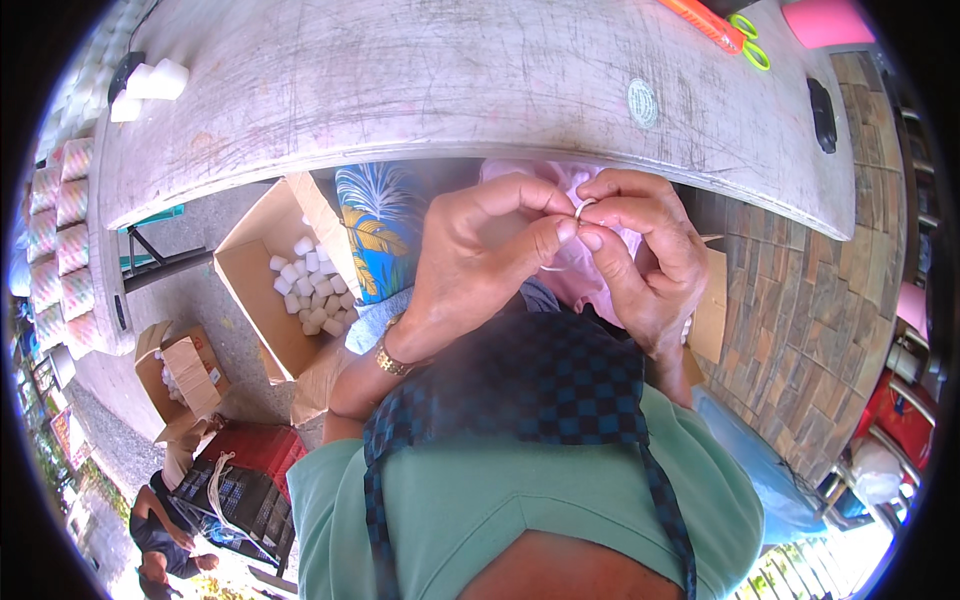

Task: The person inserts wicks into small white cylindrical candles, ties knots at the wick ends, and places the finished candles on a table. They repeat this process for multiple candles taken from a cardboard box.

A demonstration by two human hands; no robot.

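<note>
Both hands meet in front of my chest, just off the table's near edge, over a thin white cord (581,209). My left hand (480,235), with a gold watch (391,357) at its wrist, pinches the cord between thumb and index finger. From the other side my right hand (650,240) grips it, thumb and fingers closed together; a small loop shows between the fingertips. Below the hands a light pink cloth or sheet (590,285) lies over my lap, and a strand of cord seems to hang in front of it. Whether the loop is knotted is too small to tell.
A worn white table (400,90) spans the front, with an orange cutter (705,22), green-handled scissors (750,42) and white rolls (157,82) on it. Left of me stands a cardboard box (250,290) holding white rolls; black and red crates (235,500) are behind. A person (160,540) is farther back.
</note>
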